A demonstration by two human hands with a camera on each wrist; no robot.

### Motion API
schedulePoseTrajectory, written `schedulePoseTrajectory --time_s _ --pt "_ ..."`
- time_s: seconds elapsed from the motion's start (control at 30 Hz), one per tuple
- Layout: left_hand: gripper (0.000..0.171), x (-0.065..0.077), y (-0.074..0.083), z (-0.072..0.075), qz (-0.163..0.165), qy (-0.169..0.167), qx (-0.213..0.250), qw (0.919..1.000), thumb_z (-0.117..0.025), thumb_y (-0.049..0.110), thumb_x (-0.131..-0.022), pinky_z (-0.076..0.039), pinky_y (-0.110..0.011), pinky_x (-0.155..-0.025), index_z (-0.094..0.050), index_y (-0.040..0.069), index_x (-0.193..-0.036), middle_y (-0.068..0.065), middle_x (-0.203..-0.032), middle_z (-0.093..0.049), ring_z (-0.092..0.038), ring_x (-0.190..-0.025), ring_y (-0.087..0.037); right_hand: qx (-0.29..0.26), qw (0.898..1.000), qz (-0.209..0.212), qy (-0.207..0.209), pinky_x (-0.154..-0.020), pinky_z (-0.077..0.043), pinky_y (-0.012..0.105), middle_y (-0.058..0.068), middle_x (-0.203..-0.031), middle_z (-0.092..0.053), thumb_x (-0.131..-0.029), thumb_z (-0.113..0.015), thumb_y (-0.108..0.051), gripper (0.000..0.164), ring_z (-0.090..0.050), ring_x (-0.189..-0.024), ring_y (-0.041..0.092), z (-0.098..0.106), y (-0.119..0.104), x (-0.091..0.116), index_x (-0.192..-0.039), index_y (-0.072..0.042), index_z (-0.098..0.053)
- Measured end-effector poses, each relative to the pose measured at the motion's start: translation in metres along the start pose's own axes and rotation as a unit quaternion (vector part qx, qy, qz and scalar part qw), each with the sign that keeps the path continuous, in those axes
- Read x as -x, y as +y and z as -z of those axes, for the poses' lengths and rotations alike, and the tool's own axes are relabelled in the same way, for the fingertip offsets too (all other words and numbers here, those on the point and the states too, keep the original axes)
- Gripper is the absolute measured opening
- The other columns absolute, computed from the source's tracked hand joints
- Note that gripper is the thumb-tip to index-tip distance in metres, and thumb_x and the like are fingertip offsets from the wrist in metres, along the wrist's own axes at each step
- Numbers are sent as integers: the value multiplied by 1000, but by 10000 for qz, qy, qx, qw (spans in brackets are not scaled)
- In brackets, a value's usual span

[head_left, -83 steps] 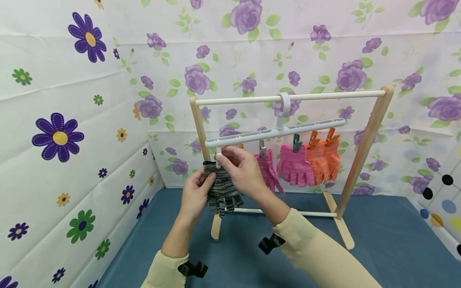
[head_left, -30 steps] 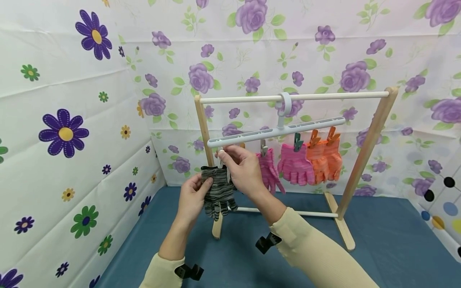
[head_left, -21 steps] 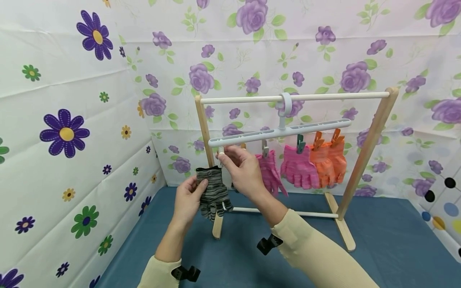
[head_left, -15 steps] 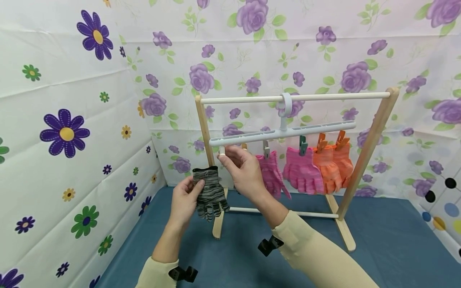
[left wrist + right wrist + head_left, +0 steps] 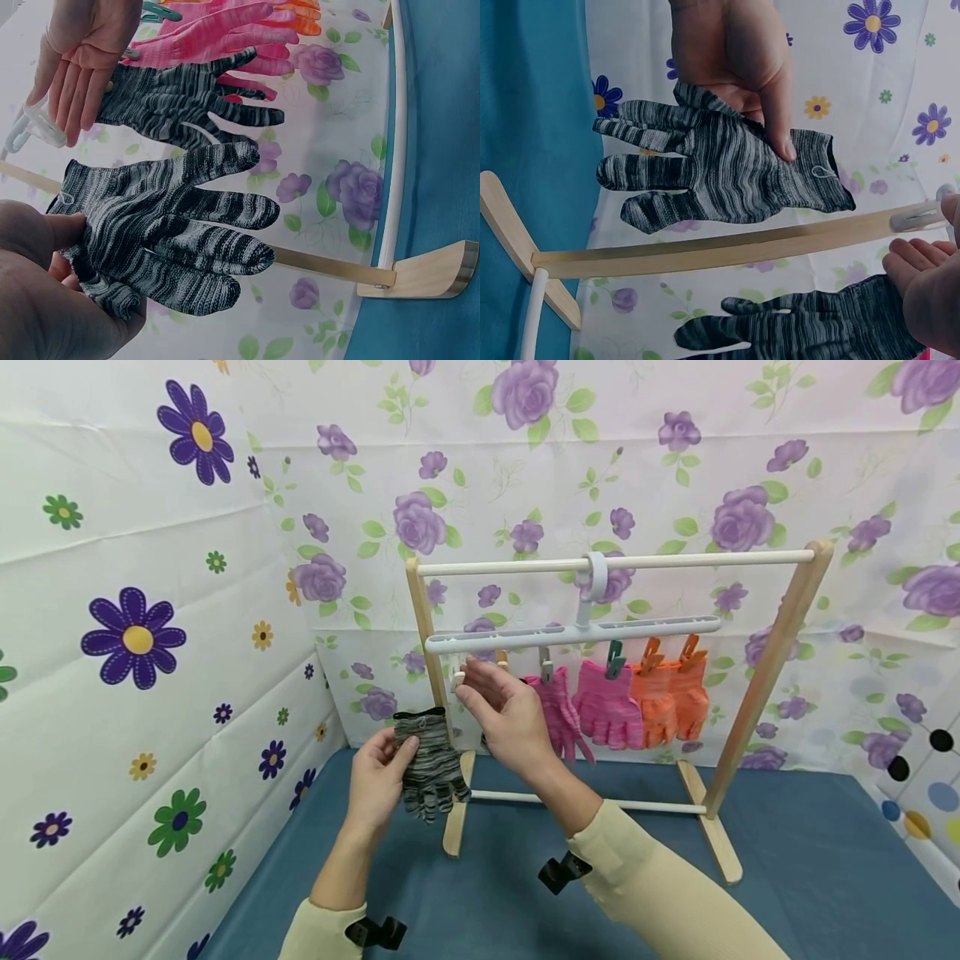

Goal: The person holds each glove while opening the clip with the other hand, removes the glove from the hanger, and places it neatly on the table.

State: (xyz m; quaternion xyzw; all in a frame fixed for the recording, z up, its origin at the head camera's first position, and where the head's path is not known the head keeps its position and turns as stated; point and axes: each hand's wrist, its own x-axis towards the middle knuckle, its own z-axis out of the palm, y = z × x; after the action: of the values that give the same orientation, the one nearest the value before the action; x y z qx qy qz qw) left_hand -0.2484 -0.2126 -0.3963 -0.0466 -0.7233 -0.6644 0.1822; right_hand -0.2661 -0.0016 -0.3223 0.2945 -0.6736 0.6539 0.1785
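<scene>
My left hand [image 5: 375, 781] pinches a black-and-grey striped knit glove [image 5: 427, 764] near its cuff, thumb on the front. The glove hangs fingers down, apart from the hanger. A white clothespin [image 5: 457, 681] dangles under the left end of the white hanger [image 5: 510, 639], with nothing visible in it. Close beside that clip is my right hand [image 5: 510, 714], its fingers extended and holding nothing. In the left wrist view a second striped glove [image 5: 172, 105] hangs behind the right hand; the head view mostly hides it.
Two pink gloves [image 5: 609, 706] and orange gloves [image 5: 660, 702] hang from the hanger by green, grey and orange clothespins. The hanger hooks over the top rail of a wooden rack [image 5: 776, 660], standing on a blue surface [image 5: 600, 877]. Flowered sheets [image 5: 540, 468] enclose the back and left.
My left hand has drawn the striped glove down and left, away from the white clothespin. The right hand has let go of that clothespin. The hanger has swung closer to level.
</scene>
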Motion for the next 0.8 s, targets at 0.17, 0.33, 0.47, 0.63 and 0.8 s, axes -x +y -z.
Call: schedulePoseTrajectory --time_s 0.17,0.33,0.47,0.63,0.8 --pt "22 -1 0 3 0 35 20 10000 -67 14 -107 -49 -25 -70 -67 0 -124 -11 -101 -72 -60 -80 -14 42 10000 1 -83 -104 -52 32 12 -145 -65 -106 -69 -17 48 -62 -134 21 2 2 3 -151 -4 -58" --pt "22 0 -1 6 -28 65 26 10000 -67 14 -107 -48 -25 -69 -67 0 -124 -12 -101 -71 -58 -79 -14 157 9998 -6 -120 -106 -50 29 9 -147 -64 -106 -69 -20 50 -61 -135 17 5 3 6 -152 -6 -57" --pt "22 -1 -1 10 -48 109 -33 9999 -67 13 -107 -45 -25 -68 -66 0 -124 -10 -98 -70 -54 -77 -13 362 9992 86 -144 -106 -50 30 7 -147 -64 -106 -70 -20 50 -61 -135 16 9 2 10 -152 -9 -58" --pt "24 -2 0 15 10 130 -80 9999 -67 15 -107 -47 -25 -69 -65 1 -126 -8 -99 -71 -57 -78 -13 575 9978 186 -281 -106 -51 34 7 -147 -64 -105 -70 -20 50 -61 -135 18 16 -1 16 -153 -9 -57" --pt "25 -4 1 20 60 185 -235 9995 -68 18 -107 -41 -25 -65 -64 1 -125 -3 -91 -64 -49 -73 -12 792 9956 317 -399 -104 -54 41 9 -147 -64 -105 -71 -20 50 -63 -132 22 23 -1 23 -151 -5 -58"
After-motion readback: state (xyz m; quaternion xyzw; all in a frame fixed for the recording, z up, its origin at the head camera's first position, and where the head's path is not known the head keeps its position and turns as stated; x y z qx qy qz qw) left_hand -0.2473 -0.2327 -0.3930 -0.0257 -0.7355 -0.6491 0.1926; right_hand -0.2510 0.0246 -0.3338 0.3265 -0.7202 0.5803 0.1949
